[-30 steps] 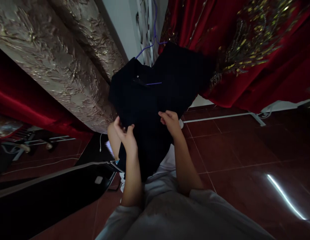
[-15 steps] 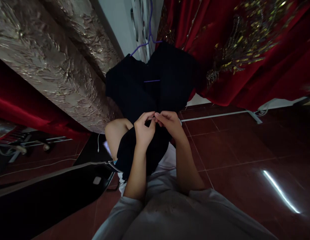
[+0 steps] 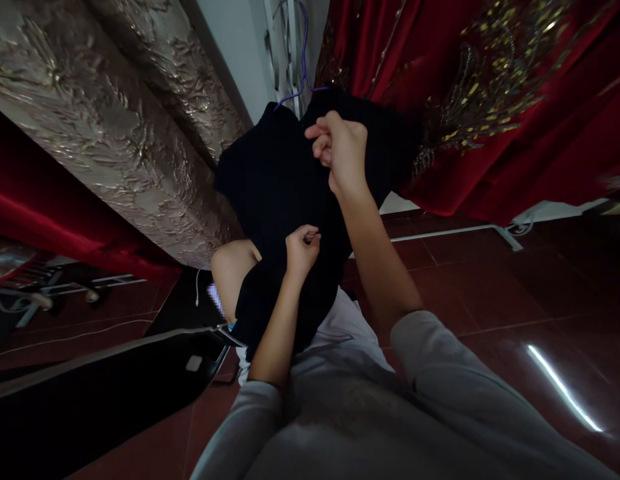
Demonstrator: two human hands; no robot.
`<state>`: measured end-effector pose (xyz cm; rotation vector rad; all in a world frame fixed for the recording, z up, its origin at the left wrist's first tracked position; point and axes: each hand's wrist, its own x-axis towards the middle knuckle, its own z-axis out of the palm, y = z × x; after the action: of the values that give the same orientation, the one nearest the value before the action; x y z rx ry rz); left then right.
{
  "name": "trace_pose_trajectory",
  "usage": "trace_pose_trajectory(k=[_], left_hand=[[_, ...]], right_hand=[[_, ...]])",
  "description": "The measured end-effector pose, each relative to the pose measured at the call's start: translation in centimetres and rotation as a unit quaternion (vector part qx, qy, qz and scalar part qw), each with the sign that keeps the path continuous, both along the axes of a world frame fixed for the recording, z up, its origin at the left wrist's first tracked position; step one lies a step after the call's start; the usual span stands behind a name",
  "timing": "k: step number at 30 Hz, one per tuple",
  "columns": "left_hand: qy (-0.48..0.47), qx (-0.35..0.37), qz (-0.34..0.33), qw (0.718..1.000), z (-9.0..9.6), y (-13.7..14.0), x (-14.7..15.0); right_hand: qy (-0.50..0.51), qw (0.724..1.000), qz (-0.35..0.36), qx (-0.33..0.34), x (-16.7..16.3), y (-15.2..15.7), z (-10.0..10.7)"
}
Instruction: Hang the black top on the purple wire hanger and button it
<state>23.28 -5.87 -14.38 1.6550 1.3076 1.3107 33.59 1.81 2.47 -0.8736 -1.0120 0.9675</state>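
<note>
A dark, nearly black garment (image 3: 270,180) hangs by its shoulders on a purple hanger (image 3: 306,79), its lower part draped over my lap. My left hand (image 3: 301,253) is closed in a pinch on the front of the garment at about mid-height. Higher up, my right hand (image 3: 344,150) is raised in front of the garment's neck opening, its fingers curled and pointing left. The fingers look pinched together, but anything between them is too small or dark to make out. My bare knee (image 3: 233,273) shows left of the cloth.
Beige textured fabric (image 3: 140,147) hangs at left, red cloth with gold sequins (image 3: 490,93) at right. A white rack foot (image 3: 510,237) stands on the red tiled floor (image 3: 470,293). A black padded surface (image 3: 115,387) lies at lower left, near a white cable (image 3: 197,288).
My right hand has parted from my left and risen toward the garment's neck. My left hand has shifted slightly right, still pinching. The garment and hanger have shifted slightly.
</note>
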Motion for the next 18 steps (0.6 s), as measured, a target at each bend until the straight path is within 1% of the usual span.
trace_pose_trajectory(k=[1,3,5,6,7,9,11,12,13,14,15,16,17,18], left_hand=[[0.010,0.004,-0.027,1.000,1.3,0.6,-0.4],[0.023,0.034,-0.065,0.997,5.0,2.1,-1.5],[0.003,0.108,-0.061,0.992,9.3,3.8,-2.6],[-0.019,0.176,-0.055,0.983,11.4,4.6,-3.0],[-0.028,0.211,-0.050,0.976,13.3,5.4,-3.2],[-0.029,0.213,-0.054,0.975,16.3,6.3,-3.0],[-0.002,0.202,-0.060,0.977,18.1,6.4,-2.6],[0.023,0.217,-0.058,0.974,18.6,6.3,-2.5],[0.055,0.252,-0.048,0.965,19.0,6.3,-2.6],[0.089,0.298,-0.027,0.950,19.3,6.4,-3.2],[0.114,0.344,0.009,0.932,19.5,6.8,-4.1],[0.126,0.373,0.058,0.917,19.6,7.5,-5.4],[0.124,0.382,0.111,0.909,19.5,8.5,-7.0],[0.096,0.354,0.174,0.914,19.1,9.6,-8.7]], right_hand=[[-0.028,1.000,-0.003,0.003,-0.2,0.1,0.4],[-0.088,0.996,-0.002,-0.002,-0.2,-0.3,0.9],[-0.130,0.991,-0.001,0.003,0.1,-1.0,1.3],[-0.146,0.989,-0.001,0.009,0.3,-1.3,1.5],[-0.160,0.987,-0.001,0.016,0.5,-1.5,1.7],[-0.180,0.983,-0.007,0.035,0.7,-1.4,1.6],[-0.184,0.981,-0.026,0.055,0.7,-1.1,0.4],[-0.189,0.979,-0.043,0.057,0.6,-0.9,-0.7],[-0.198,0.977,-0.055,0.052,0.4,-0.7,-2.0],[-0.214,0.974,-0.061,0.039,0.3,-0.6,-3.5],[-0.233,0.970,-0.063,0.021,0.1,-0.5,-5.1],[-0.250,0.967,-0.050,0.006,-0.1,-0.6,-6.6],[-0.256,0.966,-0.039,0.000,-0.4,-0.7,-7.9],[-0.254,0.967,-0.027,0.004,-0.7,-0.8,-8.8]])
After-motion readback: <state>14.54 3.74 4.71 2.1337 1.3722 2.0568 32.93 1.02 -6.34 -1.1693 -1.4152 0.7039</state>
